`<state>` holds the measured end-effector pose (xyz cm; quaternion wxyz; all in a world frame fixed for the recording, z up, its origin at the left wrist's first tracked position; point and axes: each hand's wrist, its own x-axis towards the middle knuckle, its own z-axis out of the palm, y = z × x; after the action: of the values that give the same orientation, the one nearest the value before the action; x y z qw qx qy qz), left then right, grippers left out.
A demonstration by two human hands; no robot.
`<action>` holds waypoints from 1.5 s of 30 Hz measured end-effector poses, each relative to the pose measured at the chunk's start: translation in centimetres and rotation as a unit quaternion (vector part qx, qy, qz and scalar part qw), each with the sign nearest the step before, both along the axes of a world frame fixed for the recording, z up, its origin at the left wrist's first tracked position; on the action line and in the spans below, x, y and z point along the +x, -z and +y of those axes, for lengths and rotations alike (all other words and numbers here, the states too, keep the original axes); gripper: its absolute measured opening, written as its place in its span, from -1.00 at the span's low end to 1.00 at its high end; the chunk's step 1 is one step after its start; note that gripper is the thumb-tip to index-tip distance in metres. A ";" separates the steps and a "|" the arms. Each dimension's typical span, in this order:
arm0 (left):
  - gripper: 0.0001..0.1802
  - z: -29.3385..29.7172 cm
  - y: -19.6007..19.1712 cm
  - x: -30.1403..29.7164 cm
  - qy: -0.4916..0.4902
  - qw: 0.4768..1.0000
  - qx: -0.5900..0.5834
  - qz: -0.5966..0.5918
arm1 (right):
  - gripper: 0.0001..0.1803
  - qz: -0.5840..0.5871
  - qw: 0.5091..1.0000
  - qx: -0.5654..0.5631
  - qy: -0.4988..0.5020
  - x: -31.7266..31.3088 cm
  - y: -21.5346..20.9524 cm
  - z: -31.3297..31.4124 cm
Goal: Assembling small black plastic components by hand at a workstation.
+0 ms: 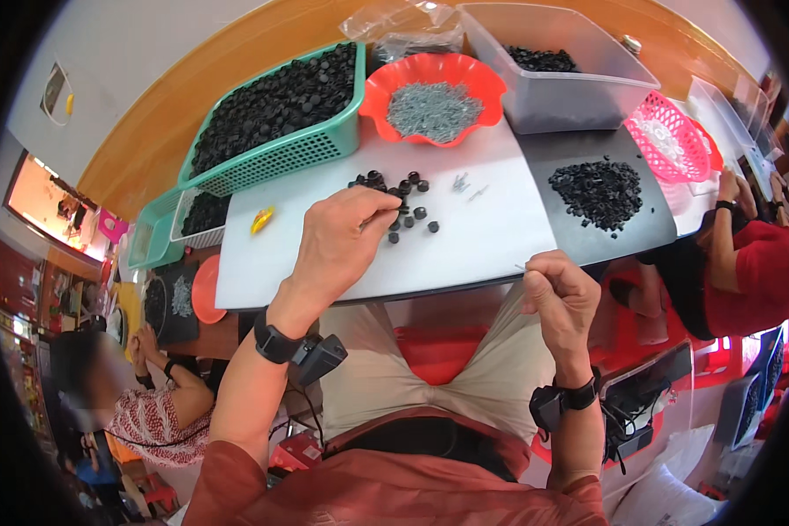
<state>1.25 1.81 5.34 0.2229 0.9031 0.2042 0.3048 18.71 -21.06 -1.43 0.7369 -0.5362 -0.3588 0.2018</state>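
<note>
My left hand (346, 235) reaches over the white table sheet, thumb and fingers pinched together at a loose group of small round black caps (420, 213). What lies between those fingertips is hidden among the dark pieces. At the front edge of the table, my right hand (563, 294) is closed, with a thin metal pin (521, 267) sticking out from its thumb and finger. Several similar pins (461, 183) lie loose on the sheet to the right of the caps.
Behind stand a green basket of black caps (346, 145), a red scalloped bowl of metal pins (386, 118) and a clear bin (570, 96). Small black parts (598, 195) are heaped on a dark mat at right. A yellow wrapper (261, 219) lies left. People work at both sides.
</note>
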 end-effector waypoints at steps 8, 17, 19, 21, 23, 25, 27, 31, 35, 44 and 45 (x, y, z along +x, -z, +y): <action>-0.82 -0.3 2.3 -2.2 0.021 0.996 0.079 0.028 | -0.96 -0.020 0.999 -0.025 -0.031 -1.2 0.2 0.6; -0.79 -0.6 2.9 -1.5 0.025 0.990 0.115 0.075 | -0.95 -0.013 0.998 -0.027 -0.048 -2.2 0.1 0.1; -0.79 -0.6 2.8 -1.6 0.024 0.990 0.112 0.084 | -0.95 -0.011 0.998 -0.028 -0.050 -2.3 0.1 0.1; -0.81 -0.7 2.7 -1.7 0.025 0.988 0.123 0.088 | -0.94 -0.012 0.998 -0.032 -0.050 -2.5 0.1 0.2; -0.81 -1.3 2.5 -1.9 0.024 0.993 0.099 0.065 | -0.95 -0.011 0.998 -0.031 -0.050 -2.6 0.0 0.2; -0.80 -1.8 2.3 -2.1 0.023 0.996 0.076 0.042 | -0.95 -0.011 0.998 -0.030 -0.050 -2.7 -0.2 0.3; -0.80 -2.0 2.2 -2.3 0.030 0.998 0.050 -0.015 | -0.96 -0.012 0.998 -0.031 -0.052 -2.8 -0.4 0.3; -0.79 -2.5 2.2 -2.4 0.043 0.998 0.022 -0.051 | -0.96 -0.018 0.997 -0.034 -0.062 -3.0 -0.9 1.1; -0.77 -4.0 1.9 -2.5 0.044 0.996 -0.049 -0.056 | -0.96 -0.021 0.997 -0.028 -0.075 -3.6 -1.4 1.9; -0.59 -5.2 3.0 -2.6 0.082 0.993 0.004 -0.090 | -0.94 -0.069 0.991 -0.067 -0.098 -4.6 -2.0 4.0; -0.58 -5.2 3.1 -2.6 0.093 0.991 0.019 -0.096 | -0.94 -0.078 0.990 -0.067 -0.100 -4.7 -1.9 4.1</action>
<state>-1.39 -3.39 2.23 0.2517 0.8888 0.0906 0.3721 13.98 -16.93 0.49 0.6450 -0.5599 -0.4527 0.2561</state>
